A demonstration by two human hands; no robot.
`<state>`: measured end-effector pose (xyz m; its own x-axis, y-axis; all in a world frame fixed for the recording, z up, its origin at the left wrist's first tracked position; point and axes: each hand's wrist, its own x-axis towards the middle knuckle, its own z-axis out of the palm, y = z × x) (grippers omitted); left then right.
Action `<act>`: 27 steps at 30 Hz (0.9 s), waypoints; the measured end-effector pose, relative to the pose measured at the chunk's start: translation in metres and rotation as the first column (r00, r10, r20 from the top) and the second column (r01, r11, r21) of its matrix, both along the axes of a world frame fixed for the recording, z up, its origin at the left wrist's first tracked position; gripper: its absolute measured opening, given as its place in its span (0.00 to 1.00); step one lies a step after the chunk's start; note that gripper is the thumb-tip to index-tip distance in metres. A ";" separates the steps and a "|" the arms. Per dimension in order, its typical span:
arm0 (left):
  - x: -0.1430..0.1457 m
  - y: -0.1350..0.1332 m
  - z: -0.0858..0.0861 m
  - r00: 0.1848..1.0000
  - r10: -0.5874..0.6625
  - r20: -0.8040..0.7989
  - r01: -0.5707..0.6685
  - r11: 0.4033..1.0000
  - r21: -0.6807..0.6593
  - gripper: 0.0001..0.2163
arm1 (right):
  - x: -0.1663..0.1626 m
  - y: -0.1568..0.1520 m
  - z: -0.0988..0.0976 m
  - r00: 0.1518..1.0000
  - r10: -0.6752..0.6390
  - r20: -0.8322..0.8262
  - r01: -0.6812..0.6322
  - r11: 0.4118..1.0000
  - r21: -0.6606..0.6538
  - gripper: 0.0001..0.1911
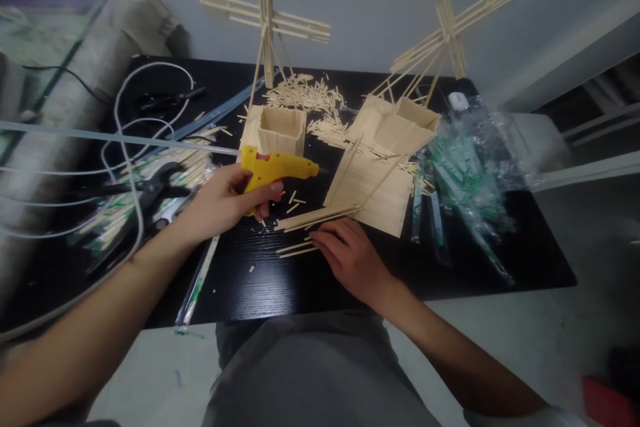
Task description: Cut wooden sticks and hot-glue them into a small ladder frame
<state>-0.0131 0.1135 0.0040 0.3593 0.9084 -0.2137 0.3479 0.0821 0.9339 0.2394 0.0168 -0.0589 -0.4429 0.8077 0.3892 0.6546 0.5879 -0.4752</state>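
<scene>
L hand (235, 197) is wrapped round the handle of the yellow glue gun (283, 167), fingers closed on it. R hand (353, 253) is low over the bench (245, 297), palm down, fingers part-curled, tips at the ends of a few thin sticks (316, 216); can't tell if it grips any or just touches.

Gun is held above the bench, approx. mid-front, nozzle to the R, near the flat panel (380, 197) but apart from it. Long translucent rod (150, 141) runs from the gun's rear out to the L edge of view.

Panel lies at an angle just beyond R hand, w/ loose sticks across it. Behind it: R box (410, 123), open-topped, made of sticks, w/ a stick cross (447, 30) on thin legs behind. L box (283, 130), same type, is behind the gun, w/ its own cross (267, 17) upright at the back. Offcuts (307, 92) are heaped btwn the two, some spilling fwd.

L side of bench: white cable (123, 127) in loops, black pliers (167, 100), stick packs (120, 213) w/ green print, and a dark tool (150, 197) on top, partly behind L forearm. R side: clear/green wrappers (473, 170) in a pile, small white item (457, 101) at back.
</scene>
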 end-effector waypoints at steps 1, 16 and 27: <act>0.004 0.001 -0.002 0.999 -0.014 0.029 0.014 1.000 -0.001 0.15 | -0.001 0.004 0.001 1.000 0.002 0.023 -0.002 1.000 -0.005 0.08; -0.005 -0.008 -0.041 0.990 0.105 0.097 -0.122 0.974 0.192 0.16 | -0.022 0.016 0.020 0.893 0.144 0.427 -0.159 0.987 -0.002 0.14; 0.000 -0.010 -0.055 0.988 0.133 0.076 -0.148 0.954 0.260 0.13 | -0.045 -0.002 0.012 0.925 0.215 0.313 -0.219 0.976 -0.024 0.11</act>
<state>-0.0132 0.1038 -0.0506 0.2283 0.9719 0.0578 0.2964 -0.1259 0.9467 0.1945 0.0151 -0.0471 -0.7069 0.6747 0.2121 0.6246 0.7363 -0.2605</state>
